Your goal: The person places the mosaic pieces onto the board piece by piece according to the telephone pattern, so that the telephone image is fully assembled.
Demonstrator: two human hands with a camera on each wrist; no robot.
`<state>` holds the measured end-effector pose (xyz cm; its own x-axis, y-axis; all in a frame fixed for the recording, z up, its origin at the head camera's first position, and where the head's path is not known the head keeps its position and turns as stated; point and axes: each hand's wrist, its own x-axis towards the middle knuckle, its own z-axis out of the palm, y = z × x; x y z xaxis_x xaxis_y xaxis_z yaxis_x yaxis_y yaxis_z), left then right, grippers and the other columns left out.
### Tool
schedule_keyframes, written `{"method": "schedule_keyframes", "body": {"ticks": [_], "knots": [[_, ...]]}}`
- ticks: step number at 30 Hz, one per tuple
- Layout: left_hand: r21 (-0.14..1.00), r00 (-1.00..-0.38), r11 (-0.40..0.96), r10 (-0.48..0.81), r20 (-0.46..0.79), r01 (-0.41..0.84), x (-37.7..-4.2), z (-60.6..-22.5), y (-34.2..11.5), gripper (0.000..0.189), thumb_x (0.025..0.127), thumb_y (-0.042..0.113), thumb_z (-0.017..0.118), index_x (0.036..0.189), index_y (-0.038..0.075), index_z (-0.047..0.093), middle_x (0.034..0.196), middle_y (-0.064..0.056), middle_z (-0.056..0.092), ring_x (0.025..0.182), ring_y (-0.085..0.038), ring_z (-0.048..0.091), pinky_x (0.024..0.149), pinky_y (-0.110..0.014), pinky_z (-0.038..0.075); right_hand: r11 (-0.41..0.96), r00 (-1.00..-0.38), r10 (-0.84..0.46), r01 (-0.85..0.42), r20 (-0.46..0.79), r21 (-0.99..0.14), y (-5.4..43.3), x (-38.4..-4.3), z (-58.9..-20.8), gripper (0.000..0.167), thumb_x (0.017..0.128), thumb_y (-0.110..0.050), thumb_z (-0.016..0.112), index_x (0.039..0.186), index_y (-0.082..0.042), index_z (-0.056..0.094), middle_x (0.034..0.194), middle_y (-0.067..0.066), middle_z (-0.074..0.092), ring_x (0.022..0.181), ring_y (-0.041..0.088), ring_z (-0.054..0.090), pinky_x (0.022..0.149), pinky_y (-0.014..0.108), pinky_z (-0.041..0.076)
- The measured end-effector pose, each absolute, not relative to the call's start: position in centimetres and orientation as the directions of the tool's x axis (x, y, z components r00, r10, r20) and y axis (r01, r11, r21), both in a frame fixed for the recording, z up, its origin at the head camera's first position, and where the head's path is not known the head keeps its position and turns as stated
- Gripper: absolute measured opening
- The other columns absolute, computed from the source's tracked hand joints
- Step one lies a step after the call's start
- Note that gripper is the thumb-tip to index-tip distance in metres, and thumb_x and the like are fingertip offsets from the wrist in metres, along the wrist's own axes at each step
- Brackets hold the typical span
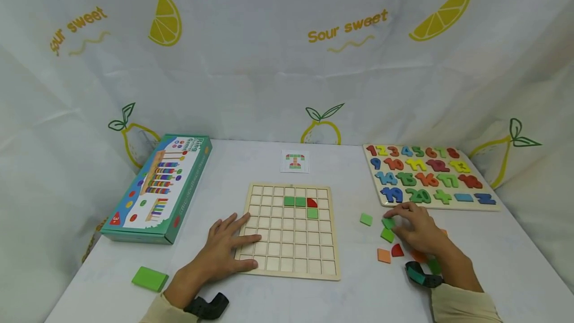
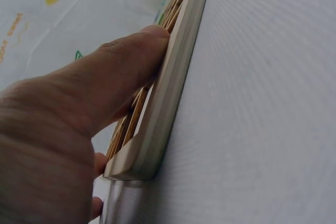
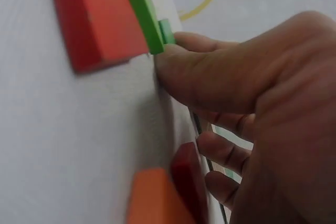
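My left hand (image 1: 224, 250) rests spread on the left edge of a wooden grid board (image 1: 293, 274). In the left wrist view, its thumb (image 2: 123, 59) lies over the board's rim. Two dark green squares (image 1: 295, 201), a red quarter-round piece (image 1: 311, 203) and a light green square (image 1: 312, 213) sit in the grid. To the right, my right hand (image 1: 419, 228) pinches a green square tile (image 3: 167, 31) between thumb and index finger, low over the table. Near it lie two light green squares (image 1: 366, 219), an orange square (image 1: 383, 255) and a red quarter-round piece (image 1: 397, 250); the hand partly hides other pieces.
A small pattern card (image 1: 294, 161) lies behind the board. At the left are a green game box (image 1: 168, 188) and a green block (image 1: 150, 278). A number puzzle board (image 1: 448, 205) lies back right, just beyond my right hand.
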<state>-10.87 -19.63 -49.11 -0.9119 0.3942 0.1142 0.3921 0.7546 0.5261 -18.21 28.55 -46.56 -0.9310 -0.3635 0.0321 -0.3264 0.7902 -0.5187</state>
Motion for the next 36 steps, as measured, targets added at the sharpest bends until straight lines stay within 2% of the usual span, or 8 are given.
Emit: {"method": "schedule_keyframes", "body": {"ticks": [5,10,16,25,29,34,36], "knots": [[0.527,-0.911,0.753,0.394,0.120,0.395,-10.9,-49.2,-19.6,0.060,0.075,0.060,0.072,0.124,0.026,0.069,0.153,-0.010,0.033,0.141,-0.040,0.017,0.105,-0.062,0.006,0.807,-0.944,-0.327,-0.298,0.034,-0.509,28.5,-18.3,-46.6,0.027,0.086,-0.003,0.068,0.112,-0.010,0.064,0.121,0.024,0.049,0.113,0.046,0.037,0.090,0.069,0.031],[0.526,-0.912,0.754,0.393,0.117,0.393,-10.9,-49.2,-19.7,0.060,0.075,0.061,0.071,0.124,0.026,0.069,0.153,-0.010,0.032,0.141,-0.040,0.017,0.105,-0.062,0.006,0.808,-0.962,-0.270,-0.248,0.038,-0.535,28.3,-18.0,-45.6,0.030,0.088,-0.004,0.067,0.117,-0.003,0.062,0.122,0.023,0.053,0.116,0.047,0.040,0.091,0.068,0.035],[0.529,-0.913,0.755,0.393,0.109,0.388,-10.8,-49.3,-19.7,0.061,0.075,0.062,0.071,0.124,0.025,0.069,0.153,-0.010,0.032,0.141,-0.040,0.016,0.105,-0.063,0.006,0.801,-0.960,-0.236,-0.282,0.153,-0.528,27.7,-17.2,-43.4,0.032,0.086,-0.002,0.070,0.117,-0.002,0.064,0.117,0.020,0.059,0.113,0.043,0.047,0.084,0.063,0.043],[0.526,-0.912,0.755,0.394,0.113,0.391,-10.7,-49.3,-19.8,0.059,0.076,0.061,0.071,0.123,0.025,0.069,0.153,-0.010,0.033,0.141,-0.041,0.017,0.105,-0.063,0.006,0.765,-0.906,-0.248,-0.400,0.342,-0.505,25.5,-15.9,-39.6,0.035,0.081,-0.005,0.077,0.115,-0.004,0.067,0.115,0.018,0.061,0.112,0.041,0.049,0.082,0.067,0.042],[0.520,-0.913,0.760,0.391,0.114,0.390,-10.7,-49.3,-19.8,0.060,0.076,0.061,0.071,0.123,0.025,0.069,0.153,-0.010,0.032,0.141,-0.040,0.016,0.105,-0.063,0.006,0.727,-0.864,-0.273,-0.474,0.424,-0.498,24.0,-15.8,-38.4,0.035,0.080,-0.005,0.078,0.114,-0.006,0.068,0.111,0.012,0.063,0.108,0.034,0.052,0.081,0.062,0.045],[0.524,-0.911,0.754,0.395,0.121,0.397,-10.8,-49.3,-19.8,0.060,0.076,0.061,0.071,0.124,0.026,0.068,0.153,-0.009,0.032,0.141,-0.040,0.016,0.105,-0.062,0.006,0.686,-0.822,-0.303,-0.539,0.482,-0.488,22.1,-16.0,-37.4,0.032,0.080,-0.005,0.078,0.111,-0.007,0.069,0.108,0.007,0.064,0.103,0.024,0.054,0.080,0.046,0.046],[0.527,-0.910,0.751,0.397,0.119,0.397,-10.8,-49.3,-19.8,0.060,0.075,0.061,0.072,0.124,0.026,0.068,0.153,-0.010,0.032,0.141,-0.040,0.016,0.105,-0.063,0.006,0.672,-0.814,-0.308,-0.552,0.493,-0.493,21.3,-16.1,-37.2,0.031,0.080,-0.005,0.078,0.110,-0.007,0.069,0.108,0.006,0.064,0.102,0.022,0.053,0.080,0.043,0.045]]}}
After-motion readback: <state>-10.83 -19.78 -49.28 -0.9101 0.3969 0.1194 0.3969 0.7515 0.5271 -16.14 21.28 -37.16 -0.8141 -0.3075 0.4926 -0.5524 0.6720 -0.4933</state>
